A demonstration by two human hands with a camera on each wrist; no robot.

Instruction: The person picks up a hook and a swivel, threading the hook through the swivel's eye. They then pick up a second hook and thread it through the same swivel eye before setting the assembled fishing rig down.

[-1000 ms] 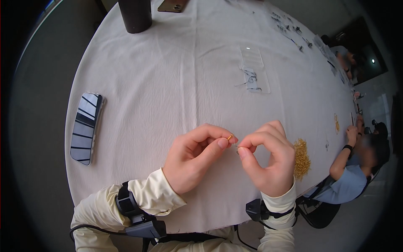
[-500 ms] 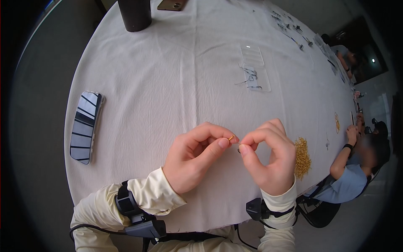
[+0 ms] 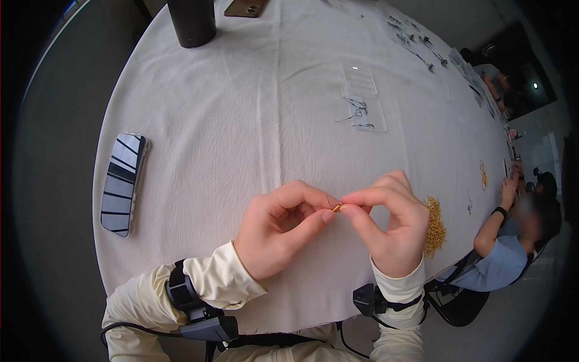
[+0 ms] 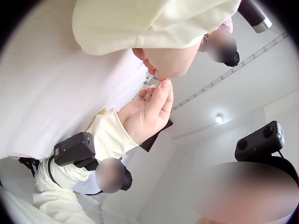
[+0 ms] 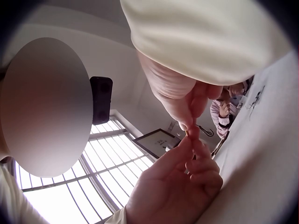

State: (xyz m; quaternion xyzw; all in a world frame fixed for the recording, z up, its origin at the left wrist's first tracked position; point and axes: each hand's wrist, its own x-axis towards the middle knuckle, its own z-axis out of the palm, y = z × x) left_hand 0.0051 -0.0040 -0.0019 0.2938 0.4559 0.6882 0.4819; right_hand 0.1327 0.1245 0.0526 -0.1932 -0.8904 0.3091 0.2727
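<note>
Both hands meet fingertip to fingertip above the cloth, in front of the body. With thumb and index finger my left hand [image 3: 274, 229] pinches a small shiny gold tube-like piece [image 3: 336, 207]. My right hand [image 3: 392, 229] pinches at the same spot from the other side, its thumb and index fingertips right against the gold piece. A thin dark wire hook [image 5: 205, 130] juts out beside the joined fingertips in the right wrist view. Fingers hide the place where hook and gold piece come together.
A heap of small gold pieces [image 3: 435, 226] lies right of my right hand. Ahead is a clear plastic box [image 3: 377, 114] with dark wire pieces. A phone [image 3: 124, 181] lies at left, a dark cup [image 3: 193, 24] farther back. Another person [image 3: 500, 241] sits at right.
My fingertips were slightly apart, with the gold piece in the left and thin wire at the right. Now they touch around the gold piece, and thin wire shows beyond the left fingertips.
</note>
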